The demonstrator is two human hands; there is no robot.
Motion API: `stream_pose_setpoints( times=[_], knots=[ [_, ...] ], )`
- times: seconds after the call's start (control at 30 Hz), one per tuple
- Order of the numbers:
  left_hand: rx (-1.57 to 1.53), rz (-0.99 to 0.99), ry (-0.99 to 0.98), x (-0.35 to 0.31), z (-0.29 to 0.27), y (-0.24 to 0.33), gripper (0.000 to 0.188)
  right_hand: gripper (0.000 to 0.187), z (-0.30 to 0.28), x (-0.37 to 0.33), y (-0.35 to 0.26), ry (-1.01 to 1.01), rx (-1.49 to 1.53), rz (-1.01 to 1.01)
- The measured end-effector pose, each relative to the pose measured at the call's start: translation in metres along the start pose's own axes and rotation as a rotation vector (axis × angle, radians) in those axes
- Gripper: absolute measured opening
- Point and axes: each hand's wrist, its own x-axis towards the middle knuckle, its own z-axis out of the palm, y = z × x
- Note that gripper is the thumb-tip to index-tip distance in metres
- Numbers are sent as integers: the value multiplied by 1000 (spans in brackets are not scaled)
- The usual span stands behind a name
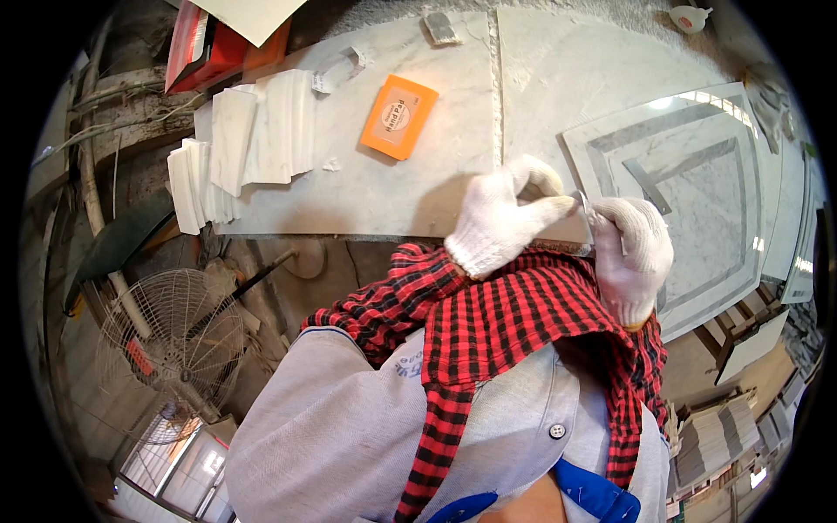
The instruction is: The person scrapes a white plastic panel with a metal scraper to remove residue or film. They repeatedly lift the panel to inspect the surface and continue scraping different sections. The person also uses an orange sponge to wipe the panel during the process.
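Both my hands wear white knit gloves, close together over the near edge of the marble slab. With fingertips drawn together, my left hand touches one side of a thin pale strip. My right hand has its curled fingers on the strip's other side. The strip appears nearly edge-on, so its full shape is hidden. Just right of my hands lies a pale marble panel with grey inlaid bands, under a clear sheet. A loose grey strip rests on it at a slant.
An orange hand pad lies on the slab, left of centre. Several white marble strips are piled at the left end. A small grey block sits at the far side, and a wire-caged fan stands lower left.
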Motion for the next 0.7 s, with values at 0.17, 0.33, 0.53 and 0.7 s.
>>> stream_pose_setpoints(
  times=[0.17, 0.33, 0.53, 0.7],
  knots=[
    [553, 856, -52, 34, -58, -10, 17, 21, -21, -14, 4, -453, -158, 210],
    [613, 1012, -285, 48, -62, 6, 16, 36, -18, 6, -9, -142, 12, 284],
    [519, 1090, -278, 56, -44, 14, 35, 19, 8, -3, 8, -37, 50, -20],
    [593, 823, 126, 36, -39, -13, 51, 21, 20, -4, 1, 77, -7, -57]
  ],
)
